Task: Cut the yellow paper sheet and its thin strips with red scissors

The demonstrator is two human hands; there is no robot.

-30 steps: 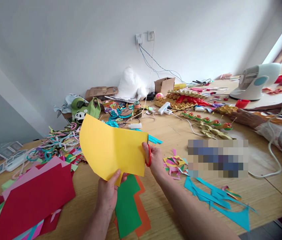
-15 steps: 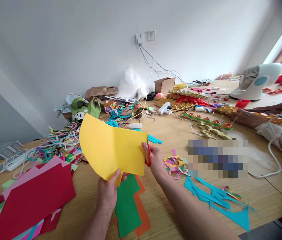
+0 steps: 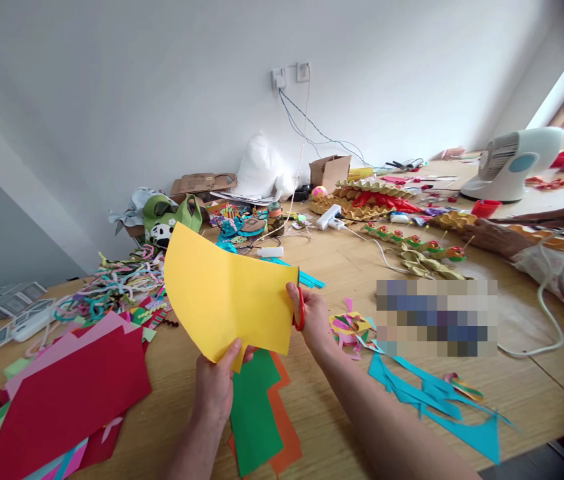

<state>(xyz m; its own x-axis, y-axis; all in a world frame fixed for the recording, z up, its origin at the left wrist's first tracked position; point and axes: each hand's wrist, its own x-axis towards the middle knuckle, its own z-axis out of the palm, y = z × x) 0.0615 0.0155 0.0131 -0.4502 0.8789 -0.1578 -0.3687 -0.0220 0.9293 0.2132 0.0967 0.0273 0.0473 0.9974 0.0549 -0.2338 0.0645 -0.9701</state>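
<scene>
A large sheet of yellow paper [image 3: 227, 293] is held up in front of me, bent along its middle, with a notch cut at its lower edge. My left hand [image 3: 217, 380] pinches it at the bottom, thumb in front and fingers behind. At the sheet's right edge, my right hand [image 3: 309, 313] is closed on red-handled scissors [image 3: 301, 310]; most of the blades are hidden by the paper and hand. Below the sheet, a green paper piece [image 3: 257, 420] with a stepped edge lies over an orange one [image 3: 285, 427] on the table.
Red and pink sheets [image 3: 77, 393] are piled at left, beside tangled pipe cleaners [image 3: 112, 287]. Blue paper scraps [image 3: 437, 393] and small colourful offcuts [image 3: 349, 327] lie right. A white fan [image 3: 507, 163] stands farther back, and another person's hand [image 3: 492, 237] works at the right.
The yellow sheet has shifted slightly to the right and tilted a little, its upper left corner rising. My right hand and the scissors moved slightly right; my left hand keeps its grip.
</scene>
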